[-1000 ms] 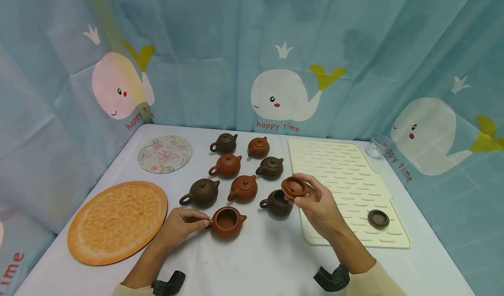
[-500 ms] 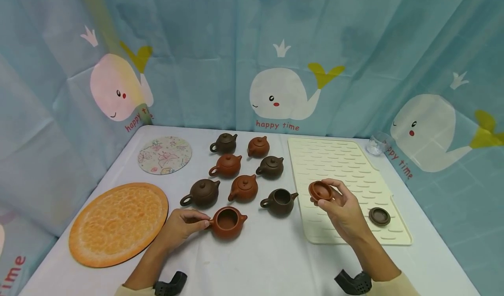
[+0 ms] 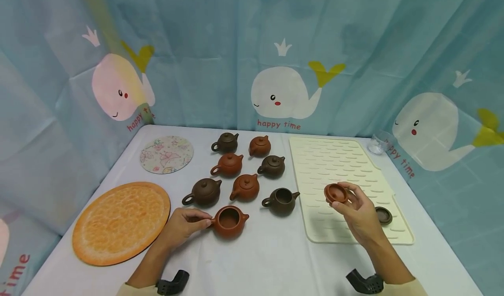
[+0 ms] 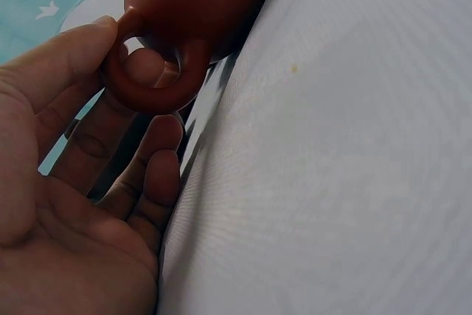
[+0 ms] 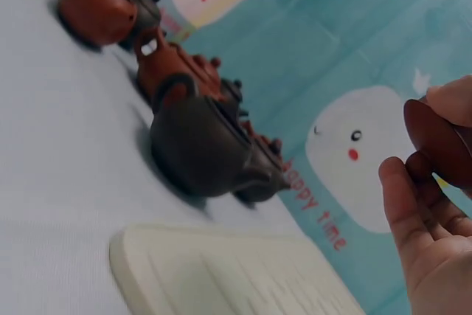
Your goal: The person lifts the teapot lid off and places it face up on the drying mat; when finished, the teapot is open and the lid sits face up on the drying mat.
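Observation:
My left hand [image 3: 184,229] pinches the ring handle of a lidless reddish-brown teapot [image 3: 229,222] on the white table; in the left wrist view, the thumb presses the top of the handle [image 4: 158,97] and a fingertip shows through its loop. Over the cream mat, my right hand [image 3: 359,212] holds a reddish-brown teapot lid [image 3: 336,193], its hollow underside facing up. A dark brown teapot lid [image 3: 383,216] lies on the mat beyond that hand, partly hidden by it. Between the hands sits a lidless dark brown teapot [image 3: 281,201].
Several lidded teapots [image 3: 246,187] stand in a cluster behind. The ridged cream mat [image 3: 327,164] covers the table's right side, with a clear glass [image 3: 379,143] at its far corner. On the left lie a bread-patterned round mat [image 3: 122,223] and a floral one [image 3: 167,155].
My right hand has carried the reddish-brown lid rightward, from over the dark lidless teapot to above the cream mat. The left hand keeps its grip on the teapot handle.

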Tool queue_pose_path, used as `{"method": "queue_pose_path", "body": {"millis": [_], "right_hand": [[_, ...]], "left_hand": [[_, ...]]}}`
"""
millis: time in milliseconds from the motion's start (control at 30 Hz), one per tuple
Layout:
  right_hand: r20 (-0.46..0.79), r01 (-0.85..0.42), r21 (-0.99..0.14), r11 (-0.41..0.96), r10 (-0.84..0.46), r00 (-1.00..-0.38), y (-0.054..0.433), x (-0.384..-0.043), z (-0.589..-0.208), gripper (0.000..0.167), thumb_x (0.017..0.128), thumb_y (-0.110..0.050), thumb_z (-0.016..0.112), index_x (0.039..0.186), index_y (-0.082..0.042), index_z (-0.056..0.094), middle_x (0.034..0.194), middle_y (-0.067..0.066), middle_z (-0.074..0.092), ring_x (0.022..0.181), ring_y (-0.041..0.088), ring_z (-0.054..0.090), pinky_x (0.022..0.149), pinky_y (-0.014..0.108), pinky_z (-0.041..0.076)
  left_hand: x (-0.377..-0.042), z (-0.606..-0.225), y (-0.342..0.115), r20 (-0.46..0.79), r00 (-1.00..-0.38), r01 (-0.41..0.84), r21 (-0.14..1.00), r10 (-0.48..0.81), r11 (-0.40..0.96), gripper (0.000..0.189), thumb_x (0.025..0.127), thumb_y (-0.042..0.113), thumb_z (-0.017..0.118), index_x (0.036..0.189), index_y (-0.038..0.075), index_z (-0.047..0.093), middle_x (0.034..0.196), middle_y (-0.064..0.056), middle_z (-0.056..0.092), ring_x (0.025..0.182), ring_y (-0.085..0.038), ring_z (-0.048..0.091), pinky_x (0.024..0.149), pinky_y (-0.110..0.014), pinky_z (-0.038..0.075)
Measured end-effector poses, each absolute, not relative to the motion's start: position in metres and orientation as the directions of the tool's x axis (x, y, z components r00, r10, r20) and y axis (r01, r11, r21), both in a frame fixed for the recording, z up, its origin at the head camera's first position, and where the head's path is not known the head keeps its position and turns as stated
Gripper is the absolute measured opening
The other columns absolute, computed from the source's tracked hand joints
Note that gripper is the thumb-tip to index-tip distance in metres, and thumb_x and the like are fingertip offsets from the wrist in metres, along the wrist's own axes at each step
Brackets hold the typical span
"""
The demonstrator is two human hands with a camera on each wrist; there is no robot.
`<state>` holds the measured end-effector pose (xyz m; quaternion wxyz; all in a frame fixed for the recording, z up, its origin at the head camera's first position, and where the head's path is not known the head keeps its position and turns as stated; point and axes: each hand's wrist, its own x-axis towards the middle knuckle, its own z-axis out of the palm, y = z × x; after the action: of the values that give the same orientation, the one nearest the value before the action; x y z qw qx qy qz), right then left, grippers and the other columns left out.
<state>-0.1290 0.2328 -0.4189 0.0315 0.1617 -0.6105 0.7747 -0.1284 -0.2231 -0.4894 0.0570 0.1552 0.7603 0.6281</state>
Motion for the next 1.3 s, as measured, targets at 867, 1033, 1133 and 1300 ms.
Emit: {"method": "queue_pose_path", "body": {"millis": [867,1033,1133,1300], "right_hand": [[0.121,-0.130,-0.950,0.285,-0.050,-0.991,0.272,-0.119,-0.462,0.063,0.088,-0.004,0.070,0.140,0.008,0.036,0.132,0.023,0.049,0.110,0.001,0.055,0.082,0.020,0.048],[0.103,-0.111,-0.926,0.361,-0.040,-0.994,0.275,-0.118,-0.466,0.064,0.088,-0.006,0.071,0.141,0.006,0.038,0.133,0.029,0.049,0.106,0.001,0.056,0.082,0.017,0.046],[0.092,-0.099,-0.915,0.391,-0.036,-0.995,0.277,-0.118,-0.468,0.063,0.088,-0.007,0.071,0.141,0.004,0.040,0.132,0.028,0.050,0.104,0.003,0.056,0.082,0.017,0.046],[0.064,-0.075,-0.914,0.399,-0.040,-0.997,0.279,-0.118,-0.471,0.063,0.087,-0.004,0.071,0.141,0.004,0.040,0.132,0.026,0.050,0.105,0.005,0.056,0.083,0.017,0.046]], "left_hand": [[-0.128,-0.489,-0.222,0.094,-0.950,0.150,0.973,0.297,0.173,0.017,0.085,0.007,0.073,0.098,-0.003,0.073,0.091,-0.011,0.071,0.084,-0.018,0.067,0.075,-0.027,0.052],[-0.128,-0.489,-0.222,0.104,-0.948,0.160,0.973,0.300,0.167,0.017,0.086,0.006,0.073,0.099,-0.004,0.073,0.091,-0.012,0.071,0.084,-0.018,0.067,0.074,-0.027,0.052],[-0.128,-0.490,-0.223,0.120,-0.945,0.172,0.974,0.306,0.150,0.017,0.086,0.005,0.073,0.099,-0.005,0.072,0.091,-0.013,0.071,0.084,-0.018,0.067,0.074,-0.027,0.053],[-0.129,-0.490,-0.223,0.138,-0.940,0.188,0.973,0.312,0.135,0.016,0.086,0.005,0.072,0.099,-0.005,0.072,0.091,-0.013,0.071,0.083,-0.018,0.068,0.073,-0.027,0.053]]}}
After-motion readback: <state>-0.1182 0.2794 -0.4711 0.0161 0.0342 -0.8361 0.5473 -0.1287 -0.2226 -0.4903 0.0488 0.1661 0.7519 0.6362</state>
